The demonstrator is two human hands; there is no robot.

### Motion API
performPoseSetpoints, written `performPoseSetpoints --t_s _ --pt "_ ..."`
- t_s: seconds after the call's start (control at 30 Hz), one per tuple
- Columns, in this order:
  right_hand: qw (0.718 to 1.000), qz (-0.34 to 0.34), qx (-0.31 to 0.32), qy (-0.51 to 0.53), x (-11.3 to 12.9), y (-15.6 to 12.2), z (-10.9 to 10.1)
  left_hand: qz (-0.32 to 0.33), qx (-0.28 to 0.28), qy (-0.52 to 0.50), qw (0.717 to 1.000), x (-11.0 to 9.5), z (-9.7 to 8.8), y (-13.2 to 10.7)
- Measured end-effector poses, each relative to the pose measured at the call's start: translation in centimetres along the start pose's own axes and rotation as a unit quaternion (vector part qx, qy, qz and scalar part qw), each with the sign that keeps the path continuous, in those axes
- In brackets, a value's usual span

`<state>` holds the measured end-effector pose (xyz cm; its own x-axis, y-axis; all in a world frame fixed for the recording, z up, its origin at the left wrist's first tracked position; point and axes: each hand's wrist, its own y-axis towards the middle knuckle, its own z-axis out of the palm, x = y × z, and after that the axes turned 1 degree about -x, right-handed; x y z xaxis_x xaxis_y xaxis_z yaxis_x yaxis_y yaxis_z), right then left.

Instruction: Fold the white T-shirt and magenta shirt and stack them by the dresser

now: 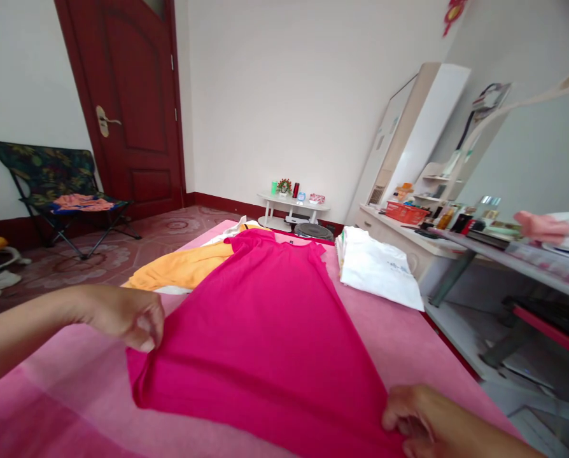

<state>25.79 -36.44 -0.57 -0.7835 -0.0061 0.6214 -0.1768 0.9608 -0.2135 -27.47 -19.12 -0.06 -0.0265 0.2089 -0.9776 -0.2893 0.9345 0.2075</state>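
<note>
Magenta dress (265, 318) lies spread flat along the middle of the pink bed cover (65, 394), neckline at the far end and hem at the near end, with 2 hands on it. The left hand (126, 316) has its fingers pressed together, pinching the cloth at the garment's left edge just above the hem corner. The right hand (411, 416) sits on the right hem corner with its fingers curled down; whether it grips the cloth or only presses on it cannot be told. Just beyond the left hand, 1 orange garment (184, 267) lies crumpled on the cover, its edge tucked under the pink fabric's upper left side, with a bit of white cloth showing beside it. On the opposite side, near the far right edge of the bed, rests 1 stack of folded white clothes (377, 267), close to the shoulder but apart from it. Past the bed stand 1 low white table (291, 207) with small items, 1 white desk (408, 238) carrying 1 red basket (405, 212), 1 folding chair (50, 184) and 1 dark red door (132, 102).
</note>
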Motion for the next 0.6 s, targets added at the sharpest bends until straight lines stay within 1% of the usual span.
performPoseSetpoints --t_s 0.03,0.07,0.1,0.13,0.17,0.2,0.23,0.27,0.33,0.37,0.4,0.43,0.5,0.53,0.6 --pt "0.999 0.008 0.018 -0.028 0.5 0.5 -0.6 -0.067 0.089 0.038 0.993 -0.5 0.6 0.0" --pt "0.998 0.008 0.029 -0.052 0.9 1.3 -1.2 -0.135 0.196 0.081 0.968 -1.0 1.6 0.0" --pt "0.997 0.000 0.038 -0.070 1.4 2.4 -1.7 -0.183 0.303 0.125 0.927 -1.4 3.2 -0.2" --pt "0.996 -0.017 0.042 -0.081 1.7 3.9 -2.0 -0.191 0.399 0.171 0.881 -1.7 5.1 -0.4" --pt "0.995 -0.039 0.038 -0.087 2.0 5.7 -2.1 -0.153 0.462 0.210 0.848 -1.9 7.4 -0.6" --pt "0.994 -0.064 0.032 -0.087 2.3 7.7 -2.0 -0.085 0.481 0.242 0.838 -1.8 9.9 -0.7" --pt "0.992 -0.087 0.009 -0.086 2.5 9.8 -1.7 -0.005 0.476 0.265 0.839 -1.5 12.4 -0.8" --pt "0.990 -0.104 -0.030 -0.088 2.8 12.0 -1.1 0.063 0.461 0.281 0.839 -1.0 14.9 -0.9" --pt "0.982 -0.139 -0.083 -0.096 3.2 16.2 0.2 0.167 0.433 0.347 0.815 0.9 19.5 -1.2" --pt "0.976 -0.155 -0.101 -0.112 3.5 18.0 1.0 0.207 0.418 0.381 0.798 2.1 21.3 -1.3" --pt "0.972 -0.165 -0.112 -0.128 3.6 19.7 1.7 0.225 0.412 0.408 0.783 3.4 22.8 -1.5" --pt "0.968 -0.171 -0.116 -0.143 3.6 21.3 2.3 0.232 0.404 0.429 0.774 4.7 24.0 -1.7" --pt "0.963 -0.176 -0.114 -0.168 3.2 24.0 3.1 0.251 0.377 0.462 0.763 7.0 25.4 -2.2" --pt "0.962 -0.176 -0.110 -0.178 2.8 25.3 3.1 0.257 0.364 0.472 0.761 7.8 25.8 -2.4" --pt "0.958 -0.177 -0.104 -0.201 1.5 27.8 2.5 0.267 0.350 0.483 0.757 8.8 26.0 -2.7"
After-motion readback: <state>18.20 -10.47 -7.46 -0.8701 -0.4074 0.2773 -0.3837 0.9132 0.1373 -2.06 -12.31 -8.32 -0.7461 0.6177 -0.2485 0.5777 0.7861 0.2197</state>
